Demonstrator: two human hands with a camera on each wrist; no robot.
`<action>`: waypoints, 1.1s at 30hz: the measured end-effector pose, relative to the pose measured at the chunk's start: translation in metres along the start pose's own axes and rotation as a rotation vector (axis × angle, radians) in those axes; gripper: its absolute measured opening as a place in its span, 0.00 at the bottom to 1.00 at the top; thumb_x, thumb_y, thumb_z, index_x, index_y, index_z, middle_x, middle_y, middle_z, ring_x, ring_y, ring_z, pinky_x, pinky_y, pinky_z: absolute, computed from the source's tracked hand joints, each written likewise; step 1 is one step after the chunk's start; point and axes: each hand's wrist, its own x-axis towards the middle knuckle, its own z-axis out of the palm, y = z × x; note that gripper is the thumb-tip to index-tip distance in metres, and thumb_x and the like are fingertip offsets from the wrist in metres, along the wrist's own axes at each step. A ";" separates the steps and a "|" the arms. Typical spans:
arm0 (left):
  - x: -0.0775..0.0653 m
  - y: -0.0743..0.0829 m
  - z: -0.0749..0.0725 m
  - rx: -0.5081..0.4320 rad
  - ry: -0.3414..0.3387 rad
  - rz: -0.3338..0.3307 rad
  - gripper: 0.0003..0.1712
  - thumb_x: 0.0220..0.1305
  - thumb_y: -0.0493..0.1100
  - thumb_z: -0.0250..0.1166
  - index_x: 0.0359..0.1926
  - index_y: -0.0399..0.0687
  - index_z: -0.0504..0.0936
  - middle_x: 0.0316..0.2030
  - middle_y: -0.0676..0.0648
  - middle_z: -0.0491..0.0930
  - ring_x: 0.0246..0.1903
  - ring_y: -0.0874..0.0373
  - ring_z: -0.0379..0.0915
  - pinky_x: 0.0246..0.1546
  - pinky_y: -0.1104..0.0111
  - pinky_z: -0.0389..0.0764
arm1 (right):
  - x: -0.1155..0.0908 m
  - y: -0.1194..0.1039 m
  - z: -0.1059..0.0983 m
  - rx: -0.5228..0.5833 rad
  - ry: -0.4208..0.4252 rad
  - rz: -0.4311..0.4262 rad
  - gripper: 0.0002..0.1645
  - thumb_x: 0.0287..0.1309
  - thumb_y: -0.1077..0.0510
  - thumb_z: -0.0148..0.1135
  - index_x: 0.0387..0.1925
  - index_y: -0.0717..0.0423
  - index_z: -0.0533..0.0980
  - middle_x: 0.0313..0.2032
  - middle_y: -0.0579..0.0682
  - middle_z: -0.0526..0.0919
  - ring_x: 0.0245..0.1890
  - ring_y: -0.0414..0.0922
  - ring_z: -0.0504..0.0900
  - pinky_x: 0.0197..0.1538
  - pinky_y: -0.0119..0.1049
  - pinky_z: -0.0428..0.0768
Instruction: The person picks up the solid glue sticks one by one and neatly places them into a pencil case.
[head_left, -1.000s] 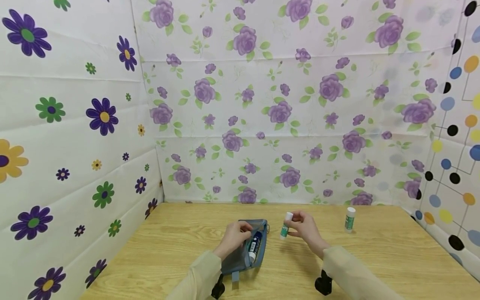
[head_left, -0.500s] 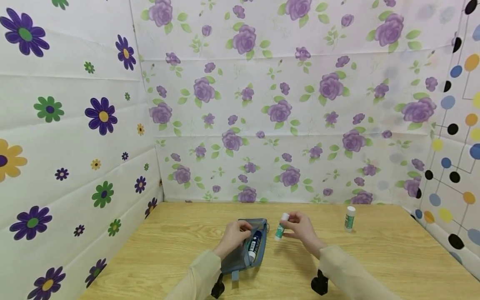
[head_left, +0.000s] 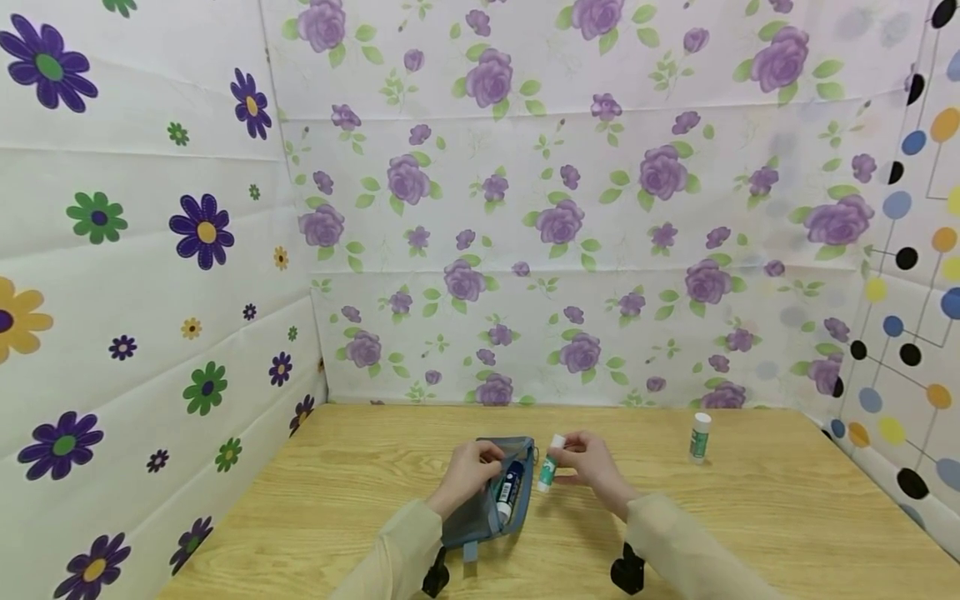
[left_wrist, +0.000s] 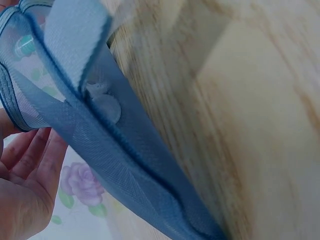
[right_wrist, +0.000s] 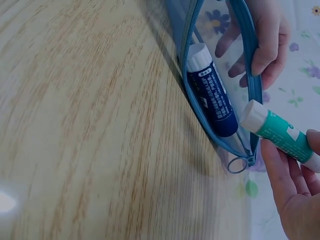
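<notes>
A blue mesh zipper pouch (head_left: 468, 521) lies on the table with its mouth spread. My left hand (head_left: 467, 475) pinches the pouch's edge between thumb and fingers, seen clearly in the right wrist view. Inside rests a dark blue glue stick (right_wrist: 212, 95) with a white cap, close to the zipper. My right hand (head_left: 592, 467) holds a green-and-white glue stick (right_wrist: 282, 132) by one end, tilted. Its white cap overlaps the pouch's zipper edge in the right wrist view. In the left wrist view, white round ends (left_wrist: 106, 106) show through the mesh.
Another green-and-white glue stick (head_left: 699, 438) stands upright at the table's back right. The wood-grain table (head_left: 360, 467) meets a flowered cloth (head_left: 450, 333) behind, with patterned cloths at both sides. A metal ring (right_wrist: 237, 165) hangs at the zipper's end.
My right hand has moved left with the green-and-white glue stick, bringing it beside the pouch's right edge. My left hand and the pouch stay in place.
</notes>
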 end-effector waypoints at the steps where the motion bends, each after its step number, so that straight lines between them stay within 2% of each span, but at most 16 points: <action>1: 0.000 0.000 0.000 0.000 0.000 -0.002 0.10 0.57 0.30 0.55 0.39 0.33 0.79 0.26 0.50 0.75 0.10 0.63 0.62 0.10 0.72 0.68 | 0.000 0.000 0.001 -0.001 -0.004 0.001 0.15 0.56 0.66 0.58 0.42 0.72 0.68 0.34 0.60 0.72 0.33 0.54 0.77 0.39 0.53 0.75; 9: 0.000 -0.002 0.001 -0.007 0.003 0.001 0.09 0.57 0.30 0.55 0.39 0.34 0.79 0.25 0.50 0.75 0.10 0.62 0.62 0.10 0.70 0.68 | 0.000 0.003 0.006 0.003 -0.011 0.018 0.14 0.54 0.67 0.59 0.40 0.72 0.67 0.33 0.60 0.72 0.31 0.52 0.78 0.38 0.53 0.76; 33: 0.001 -0.003 0.001 0.004 0.005 -0.009 0.09 0.58 0.31 0.55 0.38 0.34 0.79 0.25 0.50 0.75 0.12 0.61 0.64 0.11 0.70 0.69 | -0.001 0.010 0.022 -0.026 -0.048 0.069 0.19 0.54 0.67 0.59 0.43 0.76 0.65 0.34 0.61 0.71 0.31 0.51 0.78 0.38 0.50 0.76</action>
